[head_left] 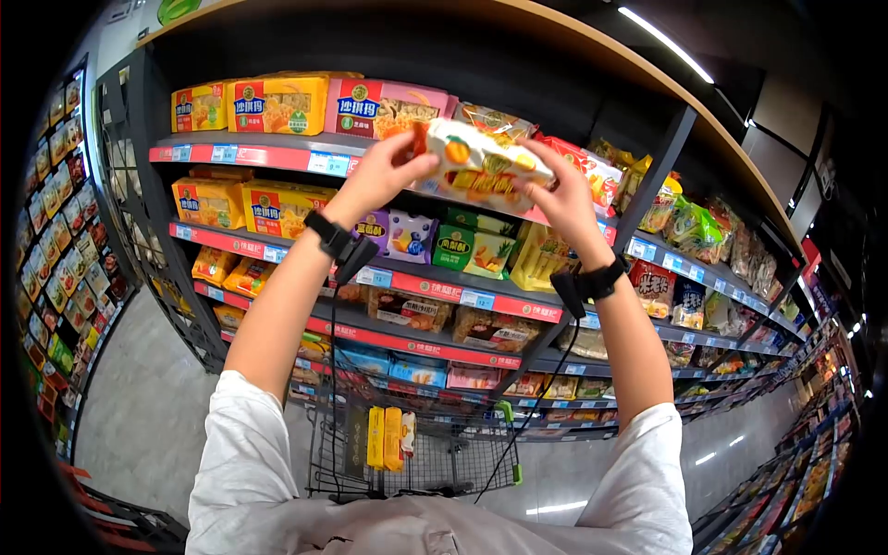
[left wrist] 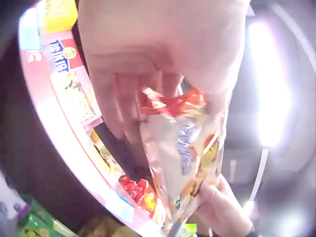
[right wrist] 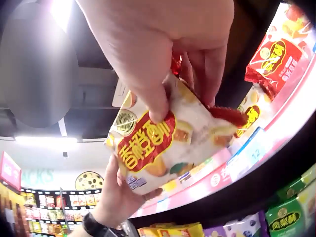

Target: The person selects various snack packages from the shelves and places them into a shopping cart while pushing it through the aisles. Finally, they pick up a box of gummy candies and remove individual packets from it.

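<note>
A white snack bag [head_left: 486,169] with red crimped ends is held up in front of the upper shelf. In the right wrist view the bag [right wrist: 148,143] shows a red label with yellow characters and orange fruit pictures. My left hand [head_left: 387,174] grips its left end, and in the left wrist view that hand [left wrist: 163,54] covers part of the red end. At the opposite end my right hand [head_left: 558,196] pinches the bag between thumb and fingers. From the right wrist, the right hand [right wrist: 168,44] is over the bag, with the left hand [right wrist: 117,200] beyond it.
Yellow boxes [head_left: 277,104] and a pink box [head_left: 387,106] stand on the shelf behind. Lower shelves hold purple [head_left: 411,236] and green packs [head_left: 472,250]. A wire shopping cart [head_left: 319,453] with several yellow packs [head_left: 392,439] is below my arms. Cables hang from both wrists.
</note>
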`<action>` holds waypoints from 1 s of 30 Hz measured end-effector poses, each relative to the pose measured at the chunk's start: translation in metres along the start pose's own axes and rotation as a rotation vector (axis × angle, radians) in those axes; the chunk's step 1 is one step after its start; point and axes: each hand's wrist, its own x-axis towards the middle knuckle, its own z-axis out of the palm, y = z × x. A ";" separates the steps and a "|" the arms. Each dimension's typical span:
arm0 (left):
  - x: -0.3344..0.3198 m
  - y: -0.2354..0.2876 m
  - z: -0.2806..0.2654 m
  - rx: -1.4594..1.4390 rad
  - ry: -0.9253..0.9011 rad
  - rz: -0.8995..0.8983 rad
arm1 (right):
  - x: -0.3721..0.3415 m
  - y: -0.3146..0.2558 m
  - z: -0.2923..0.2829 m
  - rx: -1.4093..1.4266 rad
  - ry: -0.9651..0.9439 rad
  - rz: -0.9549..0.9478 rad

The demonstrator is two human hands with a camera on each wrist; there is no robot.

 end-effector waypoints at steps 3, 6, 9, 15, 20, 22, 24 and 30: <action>0.041 -0.029 0.010 0.501 0.238 0.212 | 0.026 0.023 0.004 -0.269 0.238 -0.141; 0.068 -0.046 0.024 0.639 0.318 0.085 | 0.044 0.057 0.026 -0.387 0.340 -0.137; 0.085 -0.096 0.030 0.619 0.356 0.070 | 0.045 0.064 0.047 -0.532 0.305 -0.046; 0.082 -0.089 0.039 0.883 0.285 -0.061 | 0.028 0.068 0.065 -0.738 0.173 -0.209; 0.081 -0.090 0.044 1.020 0.268 -0.069 | 0.029 0.073 0.078 -0.648 0.069 -0.074; 0.080 -0.095 0.043 1.029 0.263 -0.051 | 0.029 0.083 0.086 -0.640 0.057 -0.048; 0.077 -0.098 0.045 1.069 0.381 0.027 | 0.030 0.090 0.091 -0.670 0.091 -0.040; 0.068 -0.096 0.046 1.021 0.394 0.223 | 0.031 0.093 0.096 -0.724 0.053 0.082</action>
